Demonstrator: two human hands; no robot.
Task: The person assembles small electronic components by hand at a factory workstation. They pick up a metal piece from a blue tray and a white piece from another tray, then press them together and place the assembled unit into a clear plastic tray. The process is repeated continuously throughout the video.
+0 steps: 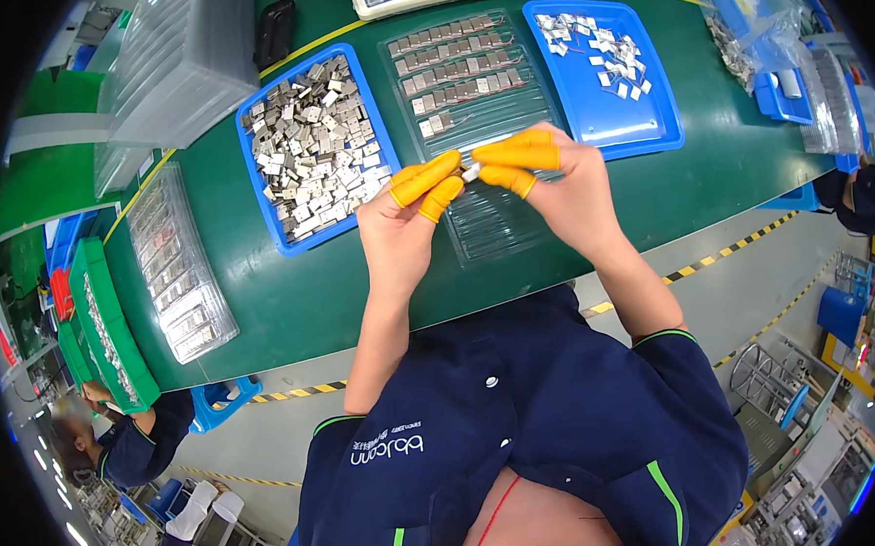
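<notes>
Over the middle of the bench, my left hand [397,238] and my right hand [573,191] meet fingertip to fingertip, with yellow finger cots on the thumbs and fingers. My right thumb and finger pinch a small white part [471,172]. My left fingers close on a tiny darker piece against it, mostly hidden by the cots. Beneath the hands lies a clear ribbed blister tray [499,226]; its far slots hold rows of small metal pieces [462,60] with thin wires.
A blue tray [290,242] heaped with small metal shells stands left. Another blue tray [627,140] holds white wired parts. A filled clear tray [178,265] and a green bin [119,355] lie farther left. Stacked clear trays [170,75] rise behind. A person [137,437] sits at left.
</notes>
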